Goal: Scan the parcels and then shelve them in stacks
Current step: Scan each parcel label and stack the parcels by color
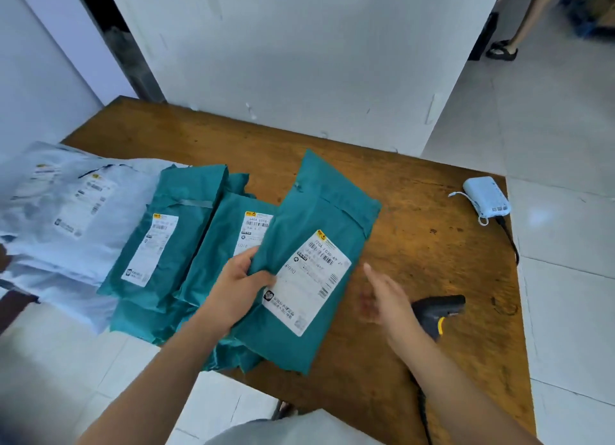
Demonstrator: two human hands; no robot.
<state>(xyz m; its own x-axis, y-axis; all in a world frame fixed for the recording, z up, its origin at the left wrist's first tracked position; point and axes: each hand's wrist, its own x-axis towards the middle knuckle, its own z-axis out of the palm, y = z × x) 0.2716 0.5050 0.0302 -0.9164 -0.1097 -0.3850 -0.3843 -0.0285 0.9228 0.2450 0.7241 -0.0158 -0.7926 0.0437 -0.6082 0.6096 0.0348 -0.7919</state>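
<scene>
Holding the teal parcel [319, 231] by one edge only is the weak spot, I'd say. The mailer is slick and floppy, and gripped at its left side alone it could sag or slide onto the other teal parcels [166, 238] just beside it, muddling scanned with unscanned. Its label [309, 281] faces up, but a crease across the barcode might spoil the read. The scanner [439, 308] lies on the wooden table [432, 211] just right of the right hand [382, 298], its cord running off the near edge, so a hasty grab could snag it. The left hand [243, 288] pinches the parcel's left edge, thumb on top near the label's corner, fingers curled round beneath. The parcel sits mid-table, partly overlapping its neighbours. The right hand is blurred, but its fingers look spread and empty, hovering between the parcel's right edge and the scanner.
</scene>
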